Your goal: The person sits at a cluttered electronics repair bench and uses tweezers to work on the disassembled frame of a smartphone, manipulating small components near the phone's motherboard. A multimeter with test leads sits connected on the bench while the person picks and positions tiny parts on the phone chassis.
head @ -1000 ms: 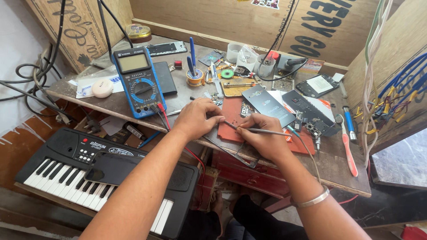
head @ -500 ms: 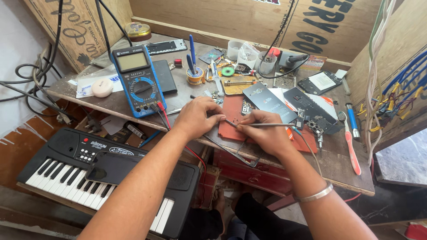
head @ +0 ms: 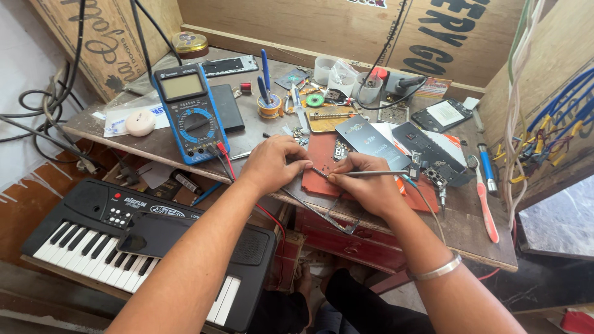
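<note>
On red mat (head: 322, 162), bench centre: right hand (head: 366, 185) pinches thin metal tool (head: 371, 174), tip by left hand (head: 277, 162) fingers. L hand curled shut, contents can't tell. Meter (head: 189, 111) at 10 o'clock.

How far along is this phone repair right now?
Done: the phone back and board parts lie loose on the bench, so it looks opened up. In hand: left hand steadies the frame while right hand works tweezers at it. Left: the parts are not yet back together.

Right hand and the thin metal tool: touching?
Touching. The head view shows the right hand pinching the thin metal tool between its fingertips, no gap, with the shaft running out to the right. The left hand rests beside its tip.
</note>
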